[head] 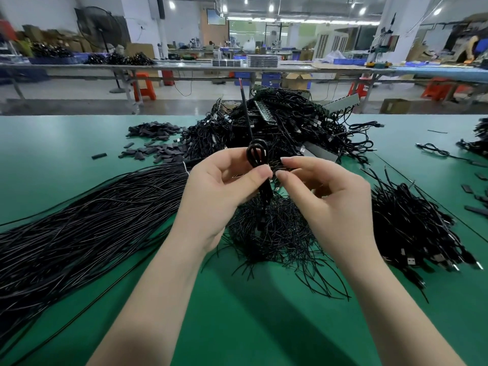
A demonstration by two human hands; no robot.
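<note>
My left hand [219, 188] pinches a folded black cable [256, 154] between thumb and fingers; its loops stick up above the thumb. One free end of that cable rises straight up to a red tip near the table's far edge. My right hand [327, 191] is close beside it, fingers curled, thumb and forefinger pinching something small and dark at the cable; what exactly is hidden. Both hands hover over a mound of thin black wires [274, 233] on the green table [237, 326].
A long bundle of black cables [87, 223] lies at the left. A tangled heap of cables with circuit boards [285, 122] sits behind the hands. Short black sleeve pieces [155, 143] are scattered at the back left. Cables with USB plugs [414, 233] lie at the right.
</note>
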